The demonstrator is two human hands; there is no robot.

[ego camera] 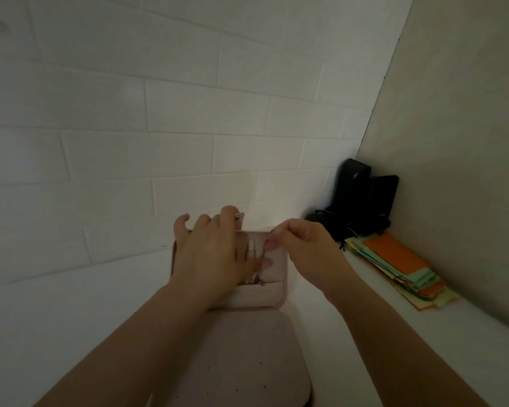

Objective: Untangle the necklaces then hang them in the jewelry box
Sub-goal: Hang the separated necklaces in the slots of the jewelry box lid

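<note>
Pink velvet covered the box (pixel 265 298), which stood open on the white table (pixel 71 333) against the tiled wall (pixel 130 113), its lid upright and its base lying toward me.

1. Left hand (pixel 209 254): I had it spread over the left part of the upright lid. The fingers (pixel 202 223) were fairly straight and reached up to the lid's top edge, so I judged that the hand braced the lid. I could not tell whether it held any chain under the palm.

2. Necklace (pixel 259 279): I saw a small dark pendant hanging low inside the lid, just above the pocket, with a faint chain running up from it. The frame was dim and blurred. I could not tell how many necklaces hung there.

3. Right hand (pixel 303 245): I had its fingertips (pixel 272 245) curled together in a pinch near the lid's top right, apparently on the upper end of that chain.

4. Progress: I judged untangling largely done and hanging under way. At least one chain end remained to be seated on its hook.

5. Surroundings: a stack of coloured paper (pixel 400 265) and a black device (pixel 362 198) lay well to the right.
</note>
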